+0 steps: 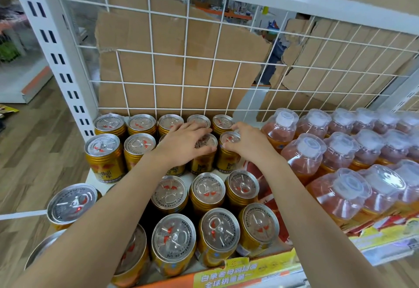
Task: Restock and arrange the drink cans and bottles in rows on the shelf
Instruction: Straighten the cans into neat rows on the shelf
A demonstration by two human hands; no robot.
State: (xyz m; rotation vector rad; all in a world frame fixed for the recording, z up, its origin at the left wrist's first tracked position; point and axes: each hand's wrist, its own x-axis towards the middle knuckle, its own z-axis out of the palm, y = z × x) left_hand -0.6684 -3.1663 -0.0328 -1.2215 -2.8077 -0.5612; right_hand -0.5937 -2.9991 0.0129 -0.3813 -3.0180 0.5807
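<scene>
Left hand (181,144) was curled over second-row can (204,159), right hand (248,140) pinched onto neighbour can (227,159); back row (141,124) judged filled, front cans (173,238) judged unplaced.

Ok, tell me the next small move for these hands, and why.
Likely settle both cans in line with the second row, then let go: the left hand grips one gold can, the right hand the can beside it, and more cans wait in the front carton.

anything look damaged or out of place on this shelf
The cardboard behind the wire back panel is torn, with a ragged hole right of centre. The gold cans sit unevenly: bare shelf shows at the left between rows.
</scene>
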